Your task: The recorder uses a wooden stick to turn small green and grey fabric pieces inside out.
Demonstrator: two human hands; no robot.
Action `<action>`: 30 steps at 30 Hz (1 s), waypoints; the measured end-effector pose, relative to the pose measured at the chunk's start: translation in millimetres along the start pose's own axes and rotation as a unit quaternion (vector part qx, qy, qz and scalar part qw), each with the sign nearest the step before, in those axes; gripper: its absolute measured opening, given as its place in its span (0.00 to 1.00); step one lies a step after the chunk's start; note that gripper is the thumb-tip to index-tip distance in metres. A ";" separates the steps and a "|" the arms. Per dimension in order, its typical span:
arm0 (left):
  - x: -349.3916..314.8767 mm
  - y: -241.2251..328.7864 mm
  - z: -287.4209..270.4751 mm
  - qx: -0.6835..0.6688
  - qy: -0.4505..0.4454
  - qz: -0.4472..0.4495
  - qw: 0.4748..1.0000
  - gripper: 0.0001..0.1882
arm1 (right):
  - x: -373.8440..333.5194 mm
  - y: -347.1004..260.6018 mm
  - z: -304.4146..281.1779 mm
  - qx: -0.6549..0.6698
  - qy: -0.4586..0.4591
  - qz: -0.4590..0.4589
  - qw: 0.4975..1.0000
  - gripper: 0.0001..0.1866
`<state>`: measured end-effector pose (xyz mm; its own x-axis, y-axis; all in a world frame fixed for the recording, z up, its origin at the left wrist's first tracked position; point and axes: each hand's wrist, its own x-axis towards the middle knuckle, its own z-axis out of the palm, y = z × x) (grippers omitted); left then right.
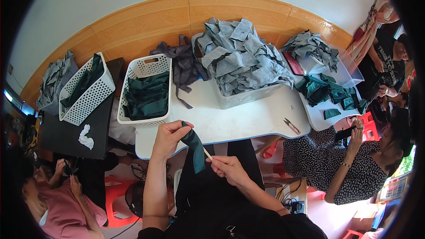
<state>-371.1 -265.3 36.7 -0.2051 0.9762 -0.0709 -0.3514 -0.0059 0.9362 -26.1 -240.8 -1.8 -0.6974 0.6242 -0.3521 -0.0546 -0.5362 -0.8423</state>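
- Clock directions are all from the green strip (195,152), which is up in the air in front of the person, just off the near edge of the desk (195,117).
- Left hand (170,139), at 10 o'clock: thumb and fingers pinching the top end of the strip, the rest of the cloth hanging down.
- Right hand (228,168), at 4 o'clock: fingers pressed together on a thin pale stick (207,154). Its far end meets the strip's edge; can't tell if it's inside or just against it.
- 11 o'clock: white basket (141,69) with a stack of green pieces (146,95) in it.
- Just about 12 o'clock: dark ribbons (183,66) in a messy heap beside that basket, 1 tail trailing onto the desk.
- 1 o'clock: bin (248,99), heaped way over the rim with grey pieces (245,55).
- Between 2 and 3 o'clock: little snips (292,126) lying on the desk near the right end.
- 2 o'clock: more green cloth (315,90) on a 2nd white surface (316,117).
- 10 o'clock: another white basket, also with green stuff in it, on a black table (57,137). A crumpled white scrap (86,137) lies on there too, at 9 o'clock.
- 2 seated people nearby, 1 at 8 o'clock in a pink top (73,208), 1 at 3 o'clock in a dotted dress (318,159).
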 end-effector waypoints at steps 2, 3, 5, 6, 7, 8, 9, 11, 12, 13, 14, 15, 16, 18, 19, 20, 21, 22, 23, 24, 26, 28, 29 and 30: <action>-0.5 -4.9 3.5 -0.031 0.026 0.013 0.999 0.12 | 3.0 1.6 13.1 0.000 0.033 -0.018 0.999 0.16; 0.5 -8.2 6.8 -0.064 0.049 0.026 0.996 0.14 | 4.7 -3.1 17.6 0.000 0.031 -0.017 0.999 0.16; 3.3 0.5 37.3 -0.141 0.091 0.029 0.985 0.15 | 5.9 -9.0 18.5 -0.154 0.097 -0.130 0.975 0.16; 0.7 5.8 46.0 -0.216 0.139 0.034 0.966 0.16 | 6.8 -5.7 17.1 -0.153 0.096 -0.129 0.975 0.16; 1.4 0.3 41.2 -0.216 0.139 0.034 0.966 0.16 | 9.2 -1.4 14.6 -0.202 0.101 -0.176 0.958 0.15; 4.0 -8.8 32.9 -0.218 0.126 0.054 0.966 0.16 | 10.0 2.3 12.3 -0.250 0.106 -0.223 0.936 0.15; 4.5 -10.9 30.7 -0.220 0.114 0.075 0.966 0.17 | 8.2 -0.1 14.1 -0.250 0.106 -0.221 0.937 0.15; 4.7 -15.7 27.5 -0.196 0.117 0.074 0.971 0.16 | 4.5 -5.4 17.2 -0.270 0.121 -0.259 0.919 0.14; 6.3 -16.2 28.9 -0.173 0.117 0.073 0.975 0.15 | 1.6 -9.1 16.2 -0.270 0.124 -0.258 0.919 0.14; 6.4 -15.2 28.3 -0.173 0.116 0.070 0.975 0.15 | -1.3 -13.4 14.2 -0.327 0.138 -0.275 0.893 0.14; 5.4 -12.3 25.3 -0.130 0.102 0.068 0.984 0.14 | -2.3 -16.6 12.0 -0.383 0.151 -0.291 0.864 0.15; 4.2 -9.9 20.4 -0.085 0.088 0.065 0.990 0.14 | -1.6 -19.1 10.8 -0.382 0.152 -0.291 0.864 0.15; 4.7 -9.7 12.5 -0.085 0.087 0.064 0.991 0.14 | -0.3 -22.0 9.9 -0.415 0.155 -0.311 0.841 0.14; 8.5 -6.7 1.3 0.005 0.075 0.052 0.996 0.11 | 4.6 -24.6 8.2 -0.445 0.159 -0.331 0.817 0.14; 10.5 -5.5 0.6 0.006 0.073 0.051 0.996 0.11 | 9.6 -24.0 7.5 -0.432 0.146 -0.317 0.831 0.15; 12.4 -3.9 -0.1 0.007 0.077 0.047 0.996 0.11 | 14.0 -23.8 7.2 -0.419 0.134 -0.303 0.846 0.15; 13.9 -3.1 0.0 0.008 0.081 0.042 0.996 0.10 | 17.3 -28.0 8.4 -0.417 0.136 -0.303 0.846 0.15; 14.0 -2.3 0.0 0.009 0.079 0.041 0.996 0.10 | 20.6 -33.5 10.4 -0.402 0.132 -0.291 0.858 0.15; 12.9 -1.1 -0.4 -0.023 0.095 0.048 0.994 0.09 | 21.9 -36.3 11.1 -0.387 0.127 -0.280 0.869 0.16; 10.9 0.4 -2.6 -0.055 0.111 0.056 0.991 0.08 | 20.4 -36.0 6.3 -0.386 0.129 -0.280 0.870 0.16; 6.4 9.1 -11.5 -0.092 0.140 0.071 0.983 0.07 | 17.3 -33.6 -18.5 -0.406 0.103 -0.257 0.871 0.21; -0.5 18.6 -26.6 -0.129 0.175 0.088 0.972 0.06 | 25.6 16.1 -68.7 -0.336 0.123 -0.214 0.909 0.24; -0.5 23.4 -25.3 -0.129 0.174 0.090 0.972 0.06 | 33.5 36.8 -85.6 -0.264 0.141 -0.166 0.940 0.27; -2.6 29.9 -21.5 -0.146 0.180 0.094 0.968 0.06 | 39.0 42.0 -89.1 -0.201 0.126 -0.160 0.958 0.30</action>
<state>-400.8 -272.7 57.4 -0.5772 0.8133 -0.0729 -0.5095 -0.2889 0.8105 8.0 -188.3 -87.3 -0.4940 0.8644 -0.0942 0.0788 -0.0634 -0.9949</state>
